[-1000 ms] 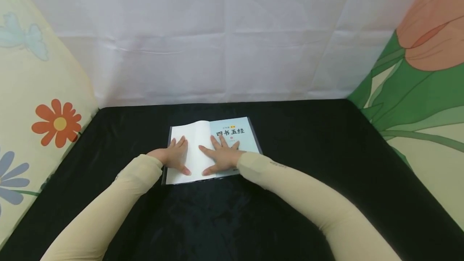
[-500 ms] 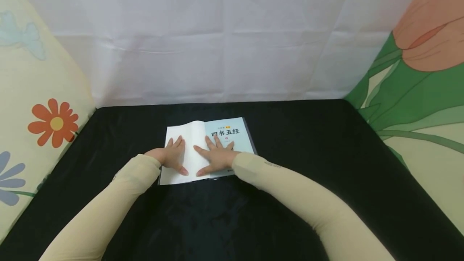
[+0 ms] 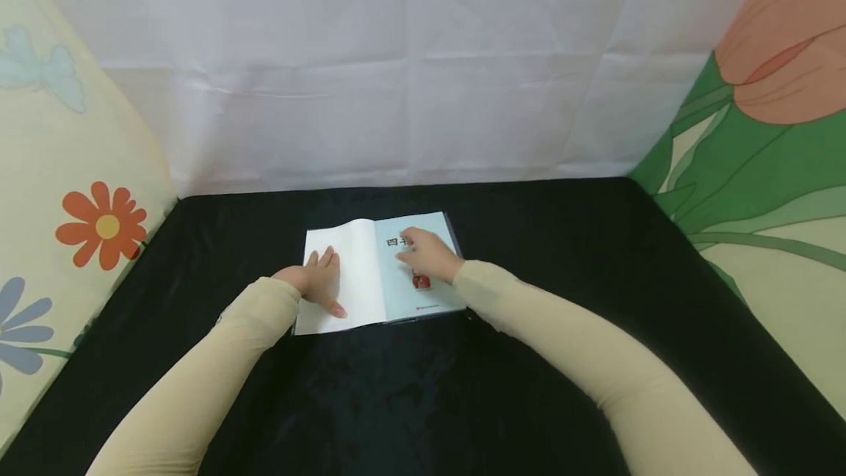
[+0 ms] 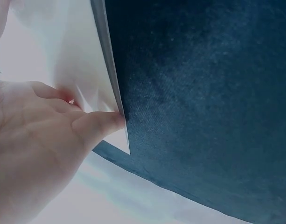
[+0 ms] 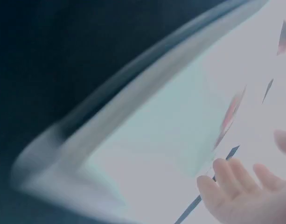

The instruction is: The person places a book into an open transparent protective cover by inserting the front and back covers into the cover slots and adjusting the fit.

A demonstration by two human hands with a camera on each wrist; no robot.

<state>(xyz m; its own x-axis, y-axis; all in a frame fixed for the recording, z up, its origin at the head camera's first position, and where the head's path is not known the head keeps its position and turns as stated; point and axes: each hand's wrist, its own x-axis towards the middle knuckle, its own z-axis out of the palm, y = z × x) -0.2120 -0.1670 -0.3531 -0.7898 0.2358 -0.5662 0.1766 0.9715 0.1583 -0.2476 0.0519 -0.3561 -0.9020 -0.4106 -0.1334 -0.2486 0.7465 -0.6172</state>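
An open book lies on the black cloth, its blank white left page (image 3: pixel 359 278) facing a light-blue title page (image 3: pixel 399 294) with dark characters and a small red picture. My left hand (image 3: pixel 319 286) rests on the white page with fingers spread; in the left wrist view its thumb (image 4: pixel 103 122) reaches the page's edge. Over the upper right part of the blue page is my right hand (image 3: pixel 431 253), fingers slightly bent and holding nothing, covering some of the title. In the right wrist view its fingers (image 5: pixel 229 179) are at the page; whether they touch is unclear.
Black cloth (image 3: pixel 548 263) covers the table around the book. A white sheet (image 3: pixel 410 94) hangs behind it. Flower-printed panels (image 3: pixel 109 226) flank the table on the left and right.
My right hand has left the book's middle fold and moved right over the blue page, its spread fingers drawing closer together. My left hand stays on the white page.
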